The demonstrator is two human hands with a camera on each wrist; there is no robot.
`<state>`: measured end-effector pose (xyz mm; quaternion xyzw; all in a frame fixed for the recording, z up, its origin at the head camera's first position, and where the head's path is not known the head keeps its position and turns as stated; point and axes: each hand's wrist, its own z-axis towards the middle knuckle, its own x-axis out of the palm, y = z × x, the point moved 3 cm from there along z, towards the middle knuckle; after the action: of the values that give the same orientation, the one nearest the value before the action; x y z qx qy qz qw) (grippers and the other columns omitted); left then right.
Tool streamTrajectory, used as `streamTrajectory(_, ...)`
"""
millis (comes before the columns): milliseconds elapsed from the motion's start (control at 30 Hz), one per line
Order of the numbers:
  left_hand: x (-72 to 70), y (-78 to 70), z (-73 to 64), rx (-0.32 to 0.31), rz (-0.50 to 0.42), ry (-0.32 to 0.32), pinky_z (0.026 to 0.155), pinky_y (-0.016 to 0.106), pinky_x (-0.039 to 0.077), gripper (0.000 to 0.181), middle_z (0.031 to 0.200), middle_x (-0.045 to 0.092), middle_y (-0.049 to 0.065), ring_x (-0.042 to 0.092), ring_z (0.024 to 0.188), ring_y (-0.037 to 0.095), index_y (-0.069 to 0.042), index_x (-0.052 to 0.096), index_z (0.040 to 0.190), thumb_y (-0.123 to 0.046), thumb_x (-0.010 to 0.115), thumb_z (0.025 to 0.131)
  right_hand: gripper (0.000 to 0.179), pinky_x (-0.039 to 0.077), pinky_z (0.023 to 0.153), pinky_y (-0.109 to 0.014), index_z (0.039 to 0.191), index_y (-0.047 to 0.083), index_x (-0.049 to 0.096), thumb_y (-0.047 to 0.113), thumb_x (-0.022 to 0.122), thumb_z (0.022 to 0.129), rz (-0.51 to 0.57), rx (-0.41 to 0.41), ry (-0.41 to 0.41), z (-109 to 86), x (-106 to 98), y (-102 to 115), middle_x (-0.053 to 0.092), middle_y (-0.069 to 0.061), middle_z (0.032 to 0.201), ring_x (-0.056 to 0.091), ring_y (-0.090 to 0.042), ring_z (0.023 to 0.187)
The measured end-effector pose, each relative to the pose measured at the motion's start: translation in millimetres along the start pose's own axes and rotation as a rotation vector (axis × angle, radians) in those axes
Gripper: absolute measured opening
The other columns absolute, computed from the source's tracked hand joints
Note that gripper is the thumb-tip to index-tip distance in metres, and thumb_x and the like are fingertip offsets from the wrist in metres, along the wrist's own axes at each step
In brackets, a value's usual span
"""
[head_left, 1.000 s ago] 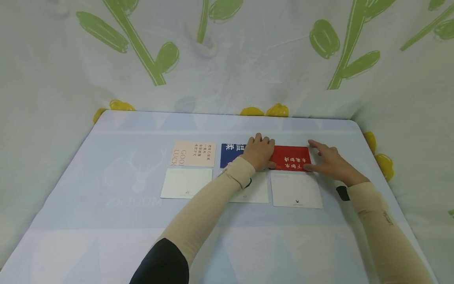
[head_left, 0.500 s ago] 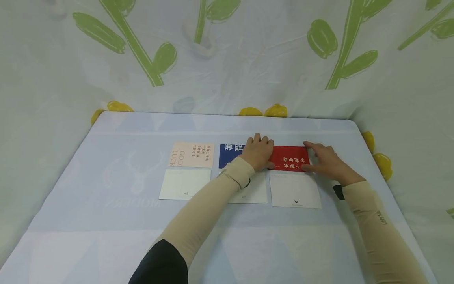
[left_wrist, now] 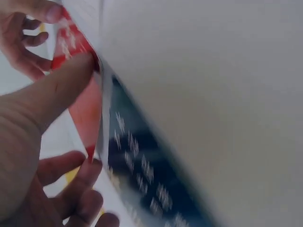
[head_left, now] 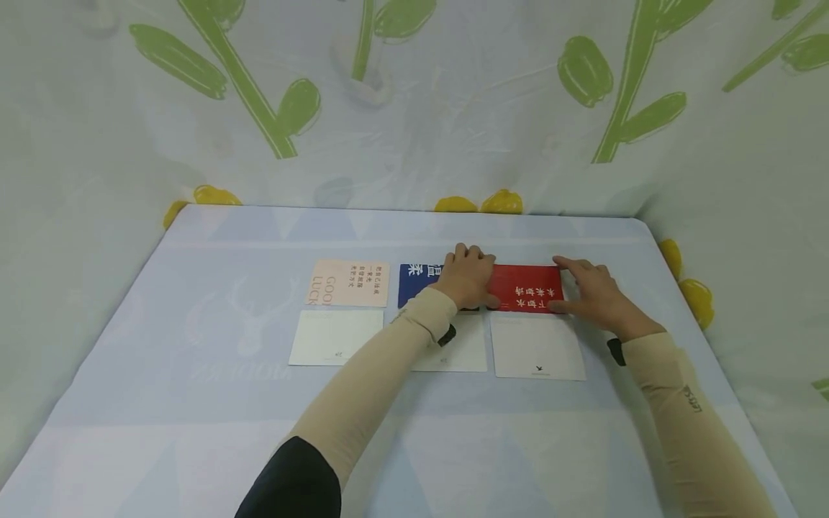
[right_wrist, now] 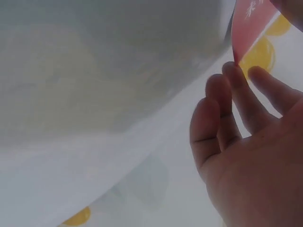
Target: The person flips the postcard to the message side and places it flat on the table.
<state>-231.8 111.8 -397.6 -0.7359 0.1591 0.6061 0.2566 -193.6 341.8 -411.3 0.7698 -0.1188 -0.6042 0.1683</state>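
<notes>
Notably, right wrist shows only red card's end (right_wrist: 246, 33).

The head camera looks forward and down from above the near side of the surface (head_left: 194, 446), far enough back to take in its far edge and the cloth (head_left: 466, 108) behind. The left wrist camera sits very close to the left grip (left_wrist: 19, 151), looking past the thumb at the red card (left_wrist: 85, 113), its picture strongly slanted. The right wrist camera is just as near the right grip (right_wrist: 255, 161), facing across the surface towards the cloth, also aslant. All three views share the red card; the head and left wrist views share both grips
</notes>
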Motion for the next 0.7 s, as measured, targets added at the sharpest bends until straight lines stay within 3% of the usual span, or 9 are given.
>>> streamTrajectory(133,0.7,2.4,1.2,-0.054,-0.104,-0.007,0.104,0.044,0.035,0.086,0.145,0.047,0.009,0.037,0.127,0.029,-0.015,0.045,0.154,-0.049,0.081,0.083,0.098,0.045,0.096,-0.066,0.159,0.006,0.025,0.026,0.084,0.084,0.006,-0.001,-0.014,-1.5,0.5,2.5,0.031,-0.03,0.153,0.025,-0.051,0.135)
streamTrajectory(467,3.6,2.5,1.2,-0.1,-0.192,-0.053,0.102,0.043,0.034,0.082,0.137,0.049,0.007,0.037,0.123,0.026,-0.018,0.05,0.149,-0.043,0.084,0.08,0.095,0.043,0.099,-0.066,0.158,0.007,0.028,0.019,0.086,0.082,0.011,-0.012,-0.067,-5.2,-0.1,8.8,0.03,-0.029,0.152,0.025,-0.049,0.137)
streamTrajectory(700,5.1,1.1,-3.9,-0.123,-0.244,-0.097,0.099,0.041,0.036,0.08,0.136,0.056,0.008,0.042,0.117,0.024,-0.017,0.041,0.155,-0.04,0.078,0.088,0.094,0.043,0.099,-0.066,0.157,0.005,0.031,0.019,0.086,0.082,0.003,-0.017,-0.106,-9.2,0.5,7.2,0.029,-0.028,0.152,0.025,-0.048,0.137)
